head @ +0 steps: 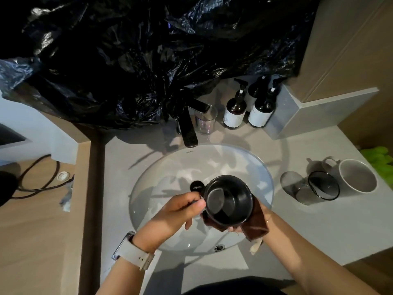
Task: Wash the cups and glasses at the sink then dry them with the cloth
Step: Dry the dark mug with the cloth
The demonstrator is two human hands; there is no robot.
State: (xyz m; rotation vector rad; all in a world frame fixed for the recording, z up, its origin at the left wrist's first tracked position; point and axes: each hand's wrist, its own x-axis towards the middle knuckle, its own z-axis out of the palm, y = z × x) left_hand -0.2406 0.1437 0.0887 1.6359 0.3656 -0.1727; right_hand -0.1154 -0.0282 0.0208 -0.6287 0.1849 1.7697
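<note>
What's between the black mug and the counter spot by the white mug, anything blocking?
Nothing visible blocks it. The black mug is held over the sink by the left hand, with the brown cloth under it. The clear glass lies beside the white mug; bare counter lies nearer.

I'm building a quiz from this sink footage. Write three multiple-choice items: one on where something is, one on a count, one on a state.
1. Where does the white mug stand?
A. in the basin
B. on the counter right of the sink
C. on the wooden ledge at left

2. How many pump bottles stand behind the sink?
A. one
B. three
C. five

3. How is the black mug held?
A. left hand at its handle, brown cloth beneath
B. upside down on the counter
C. under running water

Answers:
1 B, it stands beside a black-rimmed glass.
2 B, three pump tops show.
3 A, the right hand cradles it in the cloth.
</note>
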